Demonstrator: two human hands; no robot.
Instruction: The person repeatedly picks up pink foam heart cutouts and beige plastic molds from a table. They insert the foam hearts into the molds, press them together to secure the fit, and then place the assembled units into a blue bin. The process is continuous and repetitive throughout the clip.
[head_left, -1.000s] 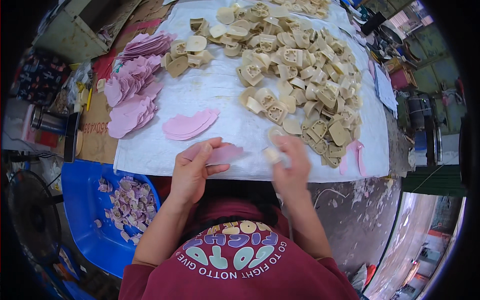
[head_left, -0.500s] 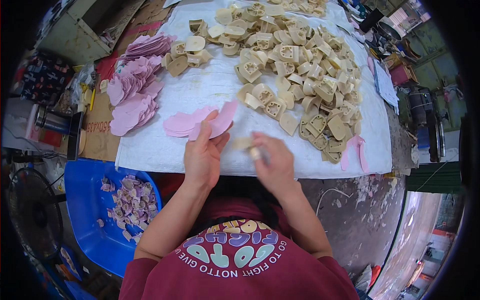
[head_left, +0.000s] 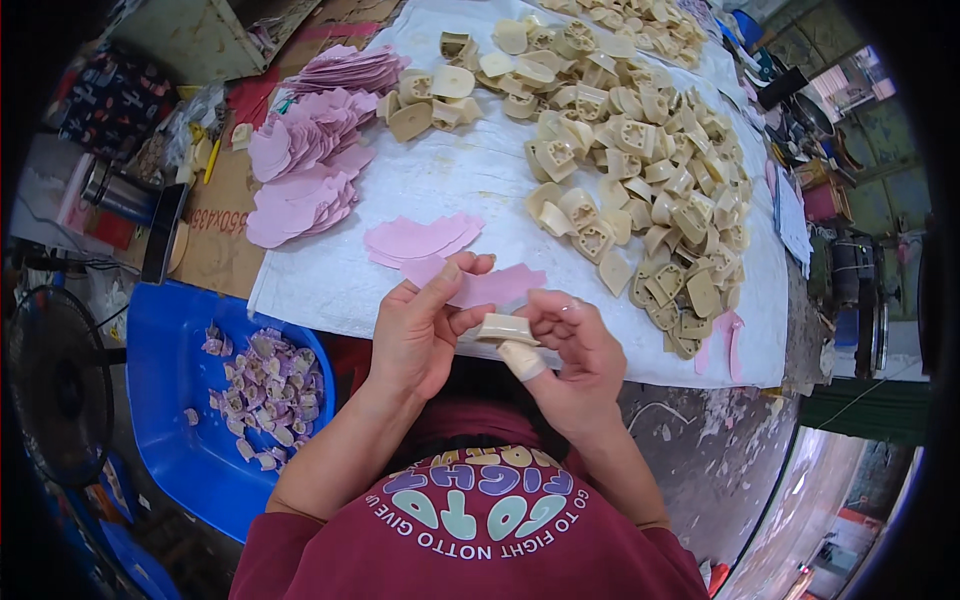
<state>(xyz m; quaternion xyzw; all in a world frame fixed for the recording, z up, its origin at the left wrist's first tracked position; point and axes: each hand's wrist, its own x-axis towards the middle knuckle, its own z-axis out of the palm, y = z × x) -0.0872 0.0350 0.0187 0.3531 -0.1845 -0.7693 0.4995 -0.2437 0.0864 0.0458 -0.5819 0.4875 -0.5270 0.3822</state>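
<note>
My left hand [head_left: 408,345] pinches a pink cut piece [head_left: 498,286] of thin sheet between thumb and fingers, its free end stretching to the right. In my right hand [head_left: 585,375] is a beige plastic shoe heel [head_left: 506,327], gripped by the thumb and fingers, with the thumb wrapped in pale tape. The two hands are close together over the table's near edge, and the heel is just below the pink piece. A few loose pink pieces [head_left: 425,240] lie overlapped on the white cloth beyond my left hand.
A large heap of beige heels [head_left: 650,165] covers the right and far side of the white sheet [head_left: 440,165]. Thick piles of pink pieces [head_left: 310,135] lie at the left. Below the left edge, a blue tub [head_left: 165,400] holds pink-covered heels [head_left: 268,385]. A fan [head_left: 60,385] stands beside it.
My right hand has moved in beside my left, bringing the heel under the pink piece. The pink piece has turned from upright to nearly level. The view has shifted slightly.
</note>
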